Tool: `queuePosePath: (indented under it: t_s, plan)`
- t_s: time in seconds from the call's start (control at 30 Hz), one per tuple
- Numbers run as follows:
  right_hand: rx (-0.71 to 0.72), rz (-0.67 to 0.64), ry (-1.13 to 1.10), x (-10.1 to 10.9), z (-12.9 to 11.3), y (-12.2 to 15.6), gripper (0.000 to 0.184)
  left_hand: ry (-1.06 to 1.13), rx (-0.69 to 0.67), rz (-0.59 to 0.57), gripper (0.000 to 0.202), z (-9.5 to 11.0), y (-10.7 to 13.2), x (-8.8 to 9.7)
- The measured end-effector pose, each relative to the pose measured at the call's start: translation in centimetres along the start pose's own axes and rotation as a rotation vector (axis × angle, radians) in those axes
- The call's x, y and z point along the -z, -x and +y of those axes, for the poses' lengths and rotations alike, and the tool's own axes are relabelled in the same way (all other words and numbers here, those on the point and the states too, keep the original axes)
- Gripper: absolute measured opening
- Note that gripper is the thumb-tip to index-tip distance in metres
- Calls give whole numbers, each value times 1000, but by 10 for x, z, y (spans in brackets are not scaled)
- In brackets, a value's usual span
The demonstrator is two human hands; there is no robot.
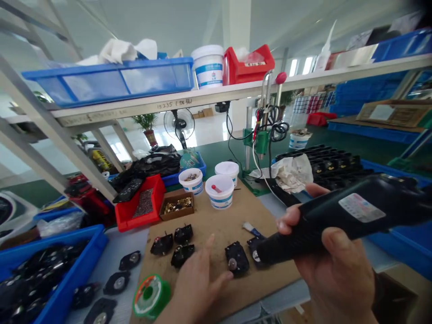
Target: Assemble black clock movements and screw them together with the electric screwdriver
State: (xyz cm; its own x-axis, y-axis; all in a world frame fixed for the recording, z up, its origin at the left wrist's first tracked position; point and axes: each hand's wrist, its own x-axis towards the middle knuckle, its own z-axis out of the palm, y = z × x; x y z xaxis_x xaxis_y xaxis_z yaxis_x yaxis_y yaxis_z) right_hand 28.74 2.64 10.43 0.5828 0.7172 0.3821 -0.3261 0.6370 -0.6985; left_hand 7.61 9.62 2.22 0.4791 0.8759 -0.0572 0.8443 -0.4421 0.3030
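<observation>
My right hand point(332, 265) is wrapped round a black electric screwdriver point(340, 216), held nearly level with its tip pointing left and down at a black plastic part point(254, 246) on the brown board point(236, 211). My left hand point(199, 281) hovers open over the board, fingers spread, index finger pointing up-board. It lies just left of another black part point(236, 258) with a round metal centre. Three similar black parts point(173, 243) sit to the left of the hand.
A green solder spool point(151, 295) lies at the board's near left corner. Behind stand white tubs point(220, 191), a small box of brass pieces point(177, 205), a red bin of screws point(141, 207), blue bins of black parts point(50, 270) and a press stand point(265, 130).
</observation>
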Motion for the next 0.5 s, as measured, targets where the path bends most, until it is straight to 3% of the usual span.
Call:
queuePosePath:
  t_s: [0.13,0.27,0.4,0.5]
  plan:
    - [22,-14,-30,-1,0,4,52,128,77,-43,102,39,-20,-27]
    - [75,-91,-1,8,-2,6,46,191,81,-19,94,56,-32,-42]
    - [70,-141,16,11,-2,7,42,256,59,7,80,52,-24,-40]
    - [64,-196,29,7,1,9,38,295,62,40,83,30,-2,-22]
